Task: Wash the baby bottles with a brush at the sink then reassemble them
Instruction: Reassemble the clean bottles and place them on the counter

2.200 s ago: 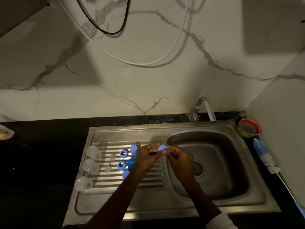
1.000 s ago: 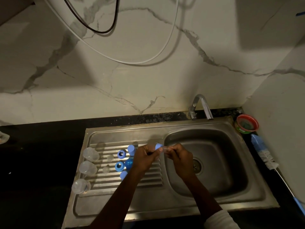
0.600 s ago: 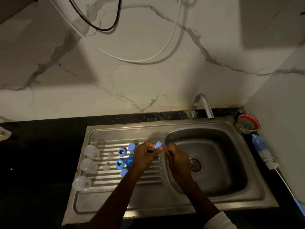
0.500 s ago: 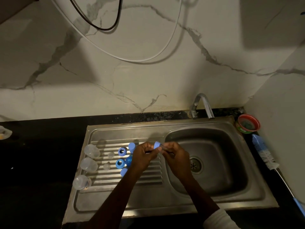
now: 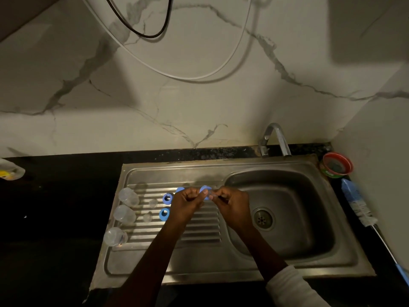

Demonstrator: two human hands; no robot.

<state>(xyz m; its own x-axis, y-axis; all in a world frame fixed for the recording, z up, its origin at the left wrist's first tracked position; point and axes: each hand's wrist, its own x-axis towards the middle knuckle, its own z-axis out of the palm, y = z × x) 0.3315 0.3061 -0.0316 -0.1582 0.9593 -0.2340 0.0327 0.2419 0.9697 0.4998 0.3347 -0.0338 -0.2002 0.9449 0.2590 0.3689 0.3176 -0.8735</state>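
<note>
Baby-bottle parts lie spread over the ribbed drainboard of a steel sink set in a dark counter. 3 clear bottles stand in a slanting column at the drainboard's left edge, 2 small clear teats just right of them, then 2 blue rings one above the other. Both hands meet above the drainboard beside the basin. The left hand has its fingers curled around a blue ring, pinching it; the right hand pinches a small clear piece against that ring. A blue bottle brush lies on the counter right of the sink, near a red-rimmed tub. The tap rises behind the basin.
</note>
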